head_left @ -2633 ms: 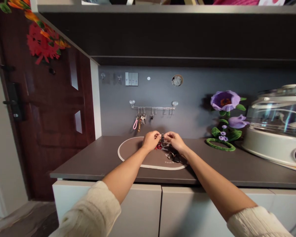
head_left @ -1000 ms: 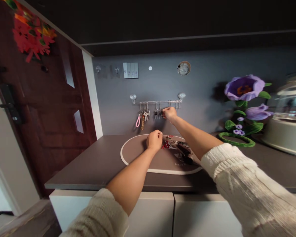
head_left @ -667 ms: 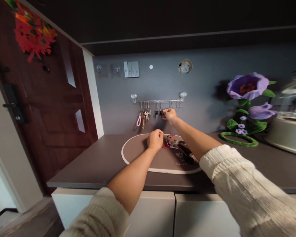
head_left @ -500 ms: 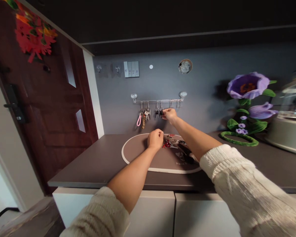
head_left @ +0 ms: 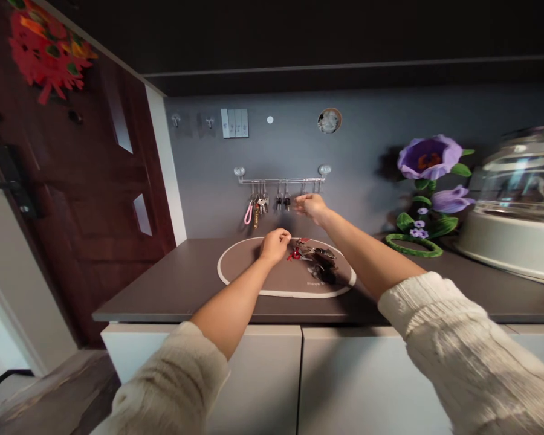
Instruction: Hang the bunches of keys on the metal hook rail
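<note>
My right hand [head_left: 312,206] is lifted near the wall rail, fingers stretched to the left and holding nothing. Just left of its fingertips hangs a black-headed key [head_left: 287,201], apart from the hand. A second dark key [head_left: 278,202] hangs beside it. Lower down, over the mat, my left hand [head_left: 275,246] is closed with thumb and fingers together; anything inside is hidden. A heap of keys [head_left: 315,254] with a red ribbon-like piece [head_left: 294,254] and dark fobs lies on the brown oval mat [head_left: 236,266]. Further left, a pink strap [head_left: 248,213] and several silver keys [head_left: 263,204] hang from hooks.
The clear hook rail [head_left: 294,180] is fixed to the grey wall by round suction mounts. A purple flower ornament [head_left: 428,158] and a domed appliance [head_left: 517,235] stand at right on the dark counter [head_left: 149,284]. A dark shelf [head_left: 299,36] hangs overhead; a door [head_left: 109,181] is at left.
My right hand has let go of the black-headed key and drawn slightly right, fingers loosened. The key hangs on the rail. My left hand stays closed over the mat. The view has shifted.
</note>
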`<state>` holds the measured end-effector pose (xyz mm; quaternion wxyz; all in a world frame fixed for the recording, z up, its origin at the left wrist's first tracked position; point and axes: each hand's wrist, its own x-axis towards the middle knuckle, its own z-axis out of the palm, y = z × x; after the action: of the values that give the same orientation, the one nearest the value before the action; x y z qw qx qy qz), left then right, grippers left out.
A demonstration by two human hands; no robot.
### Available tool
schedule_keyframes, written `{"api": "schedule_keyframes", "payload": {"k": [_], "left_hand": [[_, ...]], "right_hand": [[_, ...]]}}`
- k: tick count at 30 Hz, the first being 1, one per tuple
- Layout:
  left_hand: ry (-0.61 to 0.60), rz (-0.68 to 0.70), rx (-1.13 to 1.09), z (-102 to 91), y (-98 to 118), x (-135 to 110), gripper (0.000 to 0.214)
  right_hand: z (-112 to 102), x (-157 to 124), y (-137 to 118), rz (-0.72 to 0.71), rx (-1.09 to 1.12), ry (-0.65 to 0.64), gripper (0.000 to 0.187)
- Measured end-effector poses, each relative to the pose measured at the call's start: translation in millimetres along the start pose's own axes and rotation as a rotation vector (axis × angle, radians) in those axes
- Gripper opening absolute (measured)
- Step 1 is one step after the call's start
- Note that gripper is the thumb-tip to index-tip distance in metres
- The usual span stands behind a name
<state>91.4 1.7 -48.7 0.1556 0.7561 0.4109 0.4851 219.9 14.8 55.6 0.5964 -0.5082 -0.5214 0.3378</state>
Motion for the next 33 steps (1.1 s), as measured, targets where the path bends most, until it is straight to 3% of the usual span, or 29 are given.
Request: {"api": "schedule_keyframes", "payload": {"k": [11,19,25,33], "left_hand": [[-0.213,0.209,0.176,-14.6,10.4,-8.5,0.022],[-0.338,0.297,0.249,-10.7,-2.3,-5.9,0.026],[-0.359,0.313,0.330,-12.6,2.4,-8.1,0.022],[-0.298,0.254,0.308,-11.9,1.2,-5.4,0.014]], "right_hand": [[-29.6,-55.4,28.6,-0.021,-0.035,-0.181,0.004],[-41.9,-66.0,54.8,-0.015,-0.077,-0.256,0.006],[-39.3,-66.3,61.6,-0.091,-0.288,-0.285,0.006],[-39.6,-64.7,66.6,-0.132,-0.466,-0.290,0.004]]}}
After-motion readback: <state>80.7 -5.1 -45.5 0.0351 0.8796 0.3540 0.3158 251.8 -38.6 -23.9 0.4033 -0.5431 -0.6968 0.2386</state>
